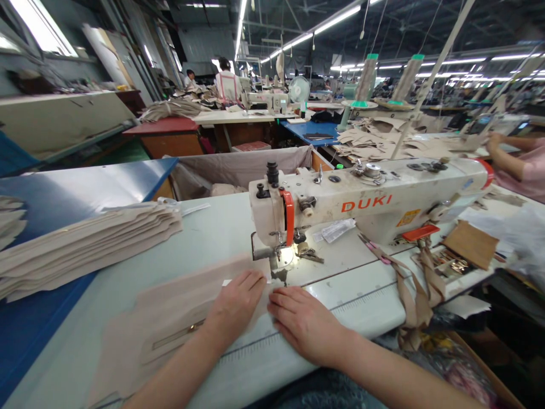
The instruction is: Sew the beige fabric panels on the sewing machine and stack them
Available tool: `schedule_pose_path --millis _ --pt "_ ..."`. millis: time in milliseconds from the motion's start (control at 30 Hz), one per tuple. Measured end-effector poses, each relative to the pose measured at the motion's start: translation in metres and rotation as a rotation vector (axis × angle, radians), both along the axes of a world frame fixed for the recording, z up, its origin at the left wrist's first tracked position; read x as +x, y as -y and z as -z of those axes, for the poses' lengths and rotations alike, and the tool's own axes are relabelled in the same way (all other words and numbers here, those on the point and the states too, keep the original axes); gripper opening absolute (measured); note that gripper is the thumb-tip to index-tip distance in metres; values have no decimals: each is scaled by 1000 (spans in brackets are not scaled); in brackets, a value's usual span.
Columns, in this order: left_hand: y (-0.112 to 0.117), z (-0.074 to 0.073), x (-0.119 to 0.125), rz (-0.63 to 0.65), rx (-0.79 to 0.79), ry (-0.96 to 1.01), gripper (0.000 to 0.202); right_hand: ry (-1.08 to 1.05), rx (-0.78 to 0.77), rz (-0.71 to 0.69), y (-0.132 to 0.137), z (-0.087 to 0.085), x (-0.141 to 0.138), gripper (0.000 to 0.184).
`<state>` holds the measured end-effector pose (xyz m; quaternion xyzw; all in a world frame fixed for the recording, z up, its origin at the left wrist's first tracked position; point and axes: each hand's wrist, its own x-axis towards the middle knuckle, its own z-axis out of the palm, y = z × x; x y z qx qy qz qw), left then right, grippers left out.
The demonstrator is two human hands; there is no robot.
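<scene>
A beige fabric panel (170, 289) with a zipper (193, 328) set into it lies on the sewing machine table, its right edge close to the needle area. My left hand (238, 301) is closed on that edge, fingers bent and pressed together, beside a small white strip (226, 282). Just right of it, my right hand (302, 321) has its fingers curled together at the same edge; what lies under its fingertips is partly hidden. Both hands are in front of the lit presser foot (284, 255) of the white sewing machine (332, 193).
A stack of beige fabric pieces (93, 244) lies at left, partly over a blue surface (25, 335). Pink-handled scissors (377, 250), beige strips (411, 301) and a tray of metal parts (457, 266) are at right. A person's arms (506, 156) show at far right.
</scene>
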<state>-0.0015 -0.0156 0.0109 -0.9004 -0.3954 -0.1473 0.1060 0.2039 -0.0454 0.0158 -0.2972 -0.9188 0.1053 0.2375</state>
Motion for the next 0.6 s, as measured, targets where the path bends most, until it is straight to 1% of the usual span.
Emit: schedule_pose_path --millis 167,300,433,600 --pt "1 -2 2 3 43 -17 29 -17 -31 -7 -1 -1 1 24" --pt "0 -1 3 -8 33 -31 27 -20 -49 4 -12 -7 0 17" --pt "-2 2 2 -13 19 -36 28 62 -15 93 -32 -10 -6 12" --pt "1 1 4 -26 37 -57 29 134 53 112 -45 -6 -10 10"
